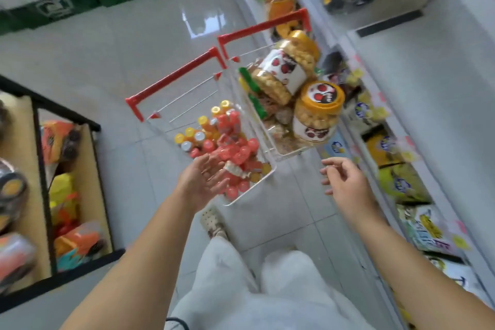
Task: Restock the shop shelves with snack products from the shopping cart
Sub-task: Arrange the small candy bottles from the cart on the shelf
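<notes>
Head view: your left hand (206,179) hovers, fingers spread and holding nothing, over the near red-handled white wire shopping cart (172,77) of small red-capped bottles (235,153). Your right hand (345,182), fingers loosely curled and empty, hangs near the white shop shelves (428,88) at right. Clear orange-lidded snack jars (317,112) lie in the far matching cart (263,25).

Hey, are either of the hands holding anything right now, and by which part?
Nothing is held. The left hand hovers open over the cart of small bottles; the right hand is loosely curled and empty.
</notes>
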Motion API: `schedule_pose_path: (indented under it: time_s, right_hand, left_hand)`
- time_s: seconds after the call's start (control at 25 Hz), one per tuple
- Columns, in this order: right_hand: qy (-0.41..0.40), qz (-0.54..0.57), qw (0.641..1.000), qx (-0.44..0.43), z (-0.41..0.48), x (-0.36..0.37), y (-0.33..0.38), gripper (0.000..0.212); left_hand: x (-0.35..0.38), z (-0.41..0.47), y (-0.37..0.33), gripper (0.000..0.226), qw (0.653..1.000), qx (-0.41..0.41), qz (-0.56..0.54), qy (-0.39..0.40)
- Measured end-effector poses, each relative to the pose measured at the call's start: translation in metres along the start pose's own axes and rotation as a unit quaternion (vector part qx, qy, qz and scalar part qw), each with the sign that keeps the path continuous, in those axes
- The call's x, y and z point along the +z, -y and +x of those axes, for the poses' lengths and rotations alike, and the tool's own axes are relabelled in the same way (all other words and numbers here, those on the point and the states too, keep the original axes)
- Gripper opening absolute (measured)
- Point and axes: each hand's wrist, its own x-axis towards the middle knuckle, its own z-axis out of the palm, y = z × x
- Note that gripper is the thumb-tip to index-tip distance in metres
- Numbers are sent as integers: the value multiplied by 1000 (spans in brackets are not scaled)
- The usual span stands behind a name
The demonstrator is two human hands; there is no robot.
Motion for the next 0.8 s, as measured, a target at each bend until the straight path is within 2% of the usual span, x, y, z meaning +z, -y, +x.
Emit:
schedule_pose_path:
  time_s: [0.08, 0.28, 0.44, 0.64, 0.8]
  right_hand:
    - [53, -56, 996, 38, 24, 52, 0, 27]
    - [162, -161, 964, 133, 88, 185, -29, 16]
    - [225, -244, 926, 180, 112, 268, -62, 42]
    - [201, -356, 887, 213, 141, 310, -119, 64]
    - [246, -412, 864, 150, 148, 297, -124, 63]
  left_hand:
    - [-37, 18, -17, 21, 1000, -10, -8, -26]
    - [-95, 78, -42, 21, 997, -63, 26, -31]
    - [-116, 129, -43, 21, 994, -109, 10, -29]
    - [-126, 178, -32, 29, 990, -126, -38, -48]
    - [-136, 194, -21, 28, 990, -126, -34, -59]
